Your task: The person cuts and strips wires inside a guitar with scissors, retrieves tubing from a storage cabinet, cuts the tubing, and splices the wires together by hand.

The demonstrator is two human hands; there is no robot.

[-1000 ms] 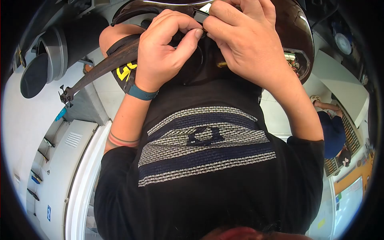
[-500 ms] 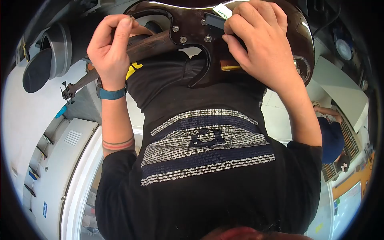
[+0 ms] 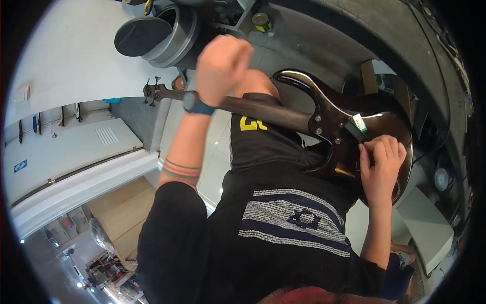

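The bass guitar (image 3: 385, 111) is laid back-up across the seated person's lap, its neck (image 3: 273, 114) pointed left and its headstock (image 3: 156, 94) left beyond the knee. The left hand (image 3: 223, 68) is raised over the neck, curled and blurred; its fingertips are hidden, so whether anything is pinched there cannot be told. Part of the neck is covered by the left wrist and its watch (image 3: 195, 103).

The right hand (image 3: 383, 159) is held over the back of the bass guitar's body with fingers bent and thumb tip at the lower end of a dark strip (image 3: 355, 130); whether the strip is gripped cannot be made out. A white and green label (image 3: 359, 122) is seen beside the strip. The surface under the right palm is concealed.

The upper right side of the bass guitar is bounded by a dark ledge (image 3: 405, 30), and its lower right by a pale panel (image 3: 425, 230). Bare floor (image 3: 215, 152) is left visible below the neck, near the headstock end. Above the neck are seen a lidded bin (image 3: 174, 38) and, farther right, a can (image 3: 261, 21). Another person (image 3: 397, 278), partly cut off, is seen below the body's right end.
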